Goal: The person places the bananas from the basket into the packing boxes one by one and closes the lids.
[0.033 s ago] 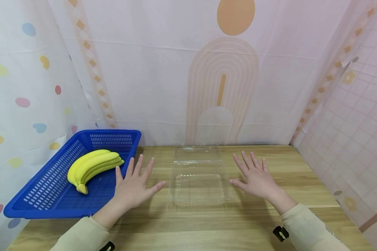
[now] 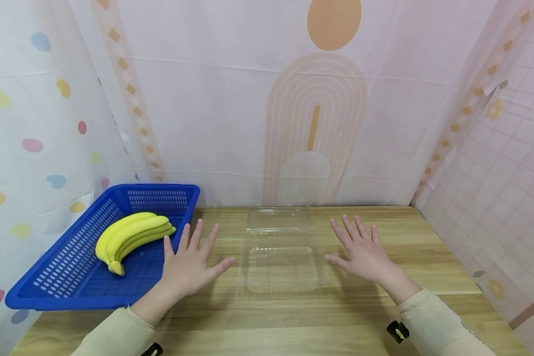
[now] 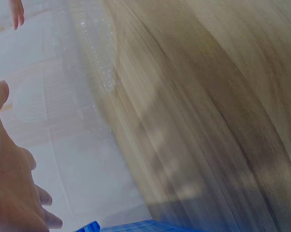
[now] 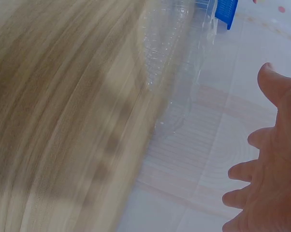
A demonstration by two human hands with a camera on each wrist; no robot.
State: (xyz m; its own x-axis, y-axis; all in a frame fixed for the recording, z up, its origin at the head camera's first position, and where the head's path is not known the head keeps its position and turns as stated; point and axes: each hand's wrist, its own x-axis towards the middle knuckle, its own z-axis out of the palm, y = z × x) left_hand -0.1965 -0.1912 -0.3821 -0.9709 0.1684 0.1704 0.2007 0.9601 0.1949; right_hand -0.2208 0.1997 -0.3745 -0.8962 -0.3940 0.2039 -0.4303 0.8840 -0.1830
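My left hand [image 2: 189, 267] hovers over the wooden table with straight, spread fingers and holds nothing. Its fingertips overlap the right edge of the blue basket [image 2: 71, 302] in the head view. Inside that basket lies a bunch of yellow bananas [image 2: 131, 237], its stem end toward me. Between my hands stands a clear plastic clamshell box [image 2: 282, 269], with its lid [image 2: 280, 217] raised at the back. To the box's right, my right hand [image 2: 365, 254] is also spread and holds nothing. The wrist views show both the left hand [image 3: 12, 179] and right hand [image 4: 276, 169] above the tabletop.
The wood-grain table [image 2: 285, 326] ends at a hanging patterned cloth [image 2: 222, 123] behind the box. More printed cloth hangs on the left [image 2: 35, 173] and right [image 2: 507, 173]. The basket takes up the table's left side.
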